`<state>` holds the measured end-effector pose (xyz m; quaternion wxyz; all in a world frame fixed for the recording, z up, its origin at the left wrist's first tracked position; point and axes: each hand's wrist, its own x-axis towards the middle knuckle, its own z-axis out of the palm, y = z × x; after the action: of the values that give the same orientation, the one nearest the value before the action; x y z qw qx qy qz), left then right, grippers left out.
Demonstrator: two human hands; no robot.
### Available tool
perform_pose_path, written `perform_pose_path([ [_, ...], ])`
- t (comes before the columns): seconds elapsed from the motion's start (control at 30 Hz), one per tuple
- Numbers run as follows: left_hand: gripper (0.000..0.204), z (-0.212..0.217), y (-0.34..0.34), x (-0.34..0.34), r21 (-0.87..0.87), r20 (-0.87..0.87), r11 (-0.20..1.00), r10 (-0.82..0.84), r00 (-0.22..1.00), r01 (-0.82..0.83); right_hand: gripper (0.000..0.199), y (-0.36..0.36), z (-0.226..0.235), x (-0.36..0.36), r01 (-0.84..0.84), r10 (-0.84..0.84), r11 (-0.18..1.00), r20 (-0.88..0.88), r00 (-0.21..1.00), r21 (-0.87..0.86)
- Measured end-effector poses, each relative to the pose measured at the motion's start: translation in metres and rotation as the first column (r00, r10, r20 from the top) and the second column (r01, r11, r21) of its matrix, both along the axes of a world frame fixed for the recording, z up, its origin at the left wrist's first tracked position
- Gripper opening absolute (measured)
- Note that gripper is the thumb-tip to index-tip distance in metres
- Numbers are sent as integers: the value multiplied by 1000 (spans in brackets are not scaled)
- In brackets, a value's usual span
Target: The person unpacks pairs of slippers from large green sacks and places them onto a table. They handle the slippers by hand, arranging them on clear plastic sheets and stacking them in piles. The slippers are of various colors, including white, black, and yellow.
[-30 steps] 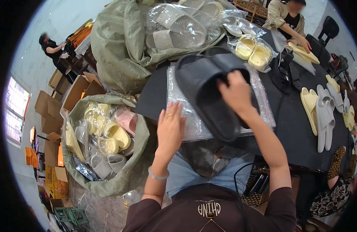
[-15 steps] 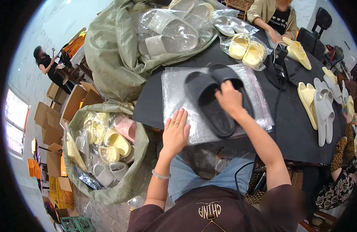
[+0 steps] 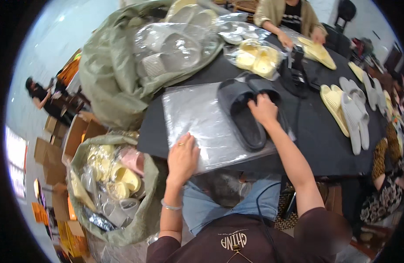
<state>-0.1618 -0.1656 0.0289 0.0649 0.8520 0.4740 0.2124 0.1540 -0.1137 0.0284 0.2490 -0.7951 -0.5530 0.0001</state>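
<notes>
A pair of black slide slippers (image 3: 241, 118) lies side by side on a stack of clear plastic bags (image 3: 189, 114) at the table's near edge. My right hand (image 3: 264, 109) is closed on the slippers, at the inner edge of the right one's strap; its fingertips are partly hidden. Resting on the stack's near left corner, my left hand (image 3: 183, 153) is open, fingers together and pointing forward, with nothing visibly held.
Bagged slippers (image 3: 259, 59) and a green woven sack (image 3: 114, 65) lie farther back. Another such sack (image 3: 154, 197), holding bagged slippers, stands at left. Loose grey slippers (image 3: 354, 114) sit on the black table (image 3: 307, 153) at right. Across it, a co-worker's hands handle yellow slippers (image 3: 318, 51).
The black slippers, with my right hand on them, have shifted toward the right side of the bag stack. My left hand has slid back toward the near left corner. The whole view has swung.
</notes>
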Motion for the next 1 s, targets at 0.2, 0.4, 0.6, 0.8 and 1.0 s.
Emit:
perform_pose_path([
  [0.2, 52, -3, 38, 51, 179, -28, 975, 139, 990, -132, 42, 1, 6, -6, -36, 34, 999, -57, 998, -33],
  [0.4, 53, -26, 52, 64, 20, -131, 997, 75, 989, -73, 37, -3, 5, 10, -82, 84, 996, -91, 992, 30],
  [0.6, 54, -24, 50, 61, -2, -157, 995, 99, 983, -100, 39, -55, 79, 44, -107, 107, 994, -4, 994, -13],
  [0.8, 54, -24, 49, 61, 3, -152, 995, 103, 983, -104, 31, -178, 82, 134, 69, -65, 997, 77, 995, -43],
  [1.0, 54, -26, 50, 64, 16, -140, 996, 87, 986, -86, 22, -247, 30, 203, 456, -428, 879, 193, 883, -137],
])
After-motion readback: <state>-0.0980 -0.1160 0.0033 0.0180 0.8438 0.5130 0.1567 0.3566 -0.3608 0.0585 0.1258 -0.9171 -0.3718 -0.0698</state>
